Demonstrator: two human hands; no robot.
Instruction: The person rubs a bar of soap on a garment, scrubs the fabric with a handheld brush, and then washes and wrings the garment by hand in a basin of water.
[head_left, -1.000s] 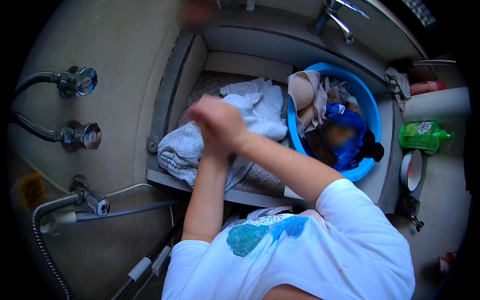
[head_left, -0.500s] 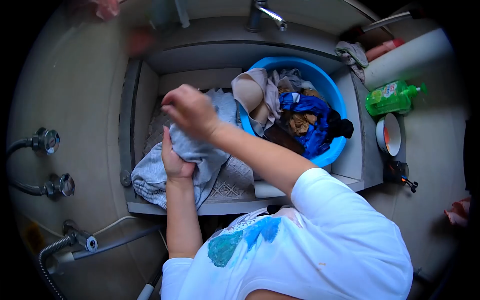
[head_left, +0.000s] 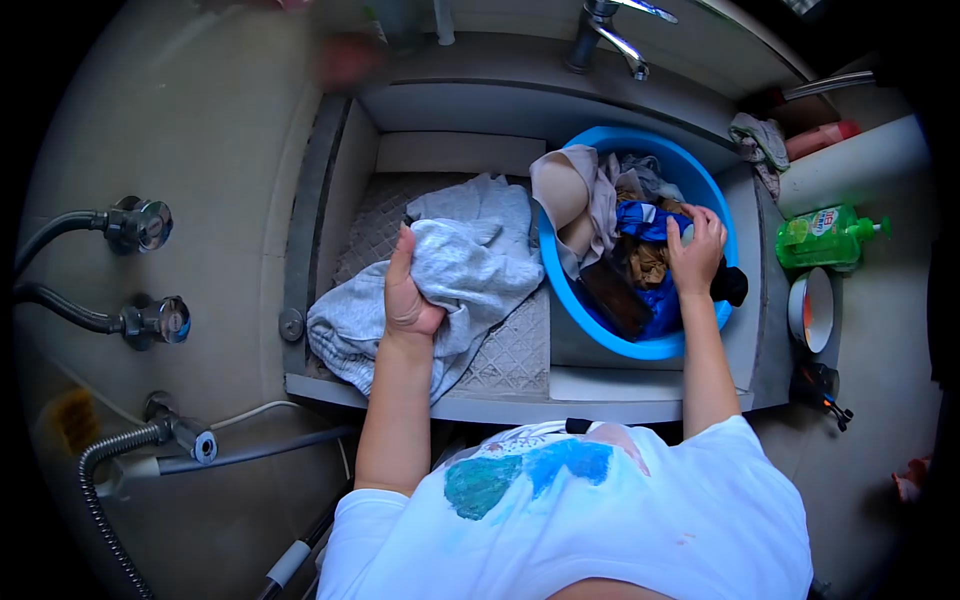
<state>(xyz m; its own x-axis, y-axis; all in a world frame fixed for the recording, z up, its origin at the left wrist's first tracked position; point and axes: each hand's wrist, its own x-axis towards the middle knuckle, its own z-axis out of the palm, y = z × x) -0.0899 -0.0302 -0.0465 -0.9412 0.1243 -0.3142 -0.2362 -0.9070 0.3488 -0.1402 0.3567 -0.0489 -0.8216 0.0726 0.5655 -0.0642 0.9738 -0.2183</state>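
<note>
A light grey garment (head_left: 480, 250) with a gathered elastic edge is spread over the textured floor of the sink (head_left: 345, 150). My left hand (head_left: 412, 300) is closed on a bunched fold of it, thumb up, the other fingers hidden by cloth. Inside the blue basin (head_left: 727, 190), my right hand (head_left: 698, 250) curls its fingers over a small pale thing on top of the laundry; what it is I cannot make out. Around that hand lie a bright blue garment (head_left: 645, 221), brown cloth (head_left: 648, 264) and a beige bra (head_left: 562, 190).
A chrome faucet (head_left: 622, 50) rises behind the sink. On the right ledge are a green pump bottle (head_left: 825, 238), a white bowl (head_left: 811, 310) and a rumpled cloth (head_left: 760, 142). Valves (head_left: 158, 318) and a metal hose (head_left: 100, 460) line the left wall.
My right hand has moved from above the grey garment, rightward into the blue basin. My left hand still holds the garment. The whole view has shifted a little.
</note>
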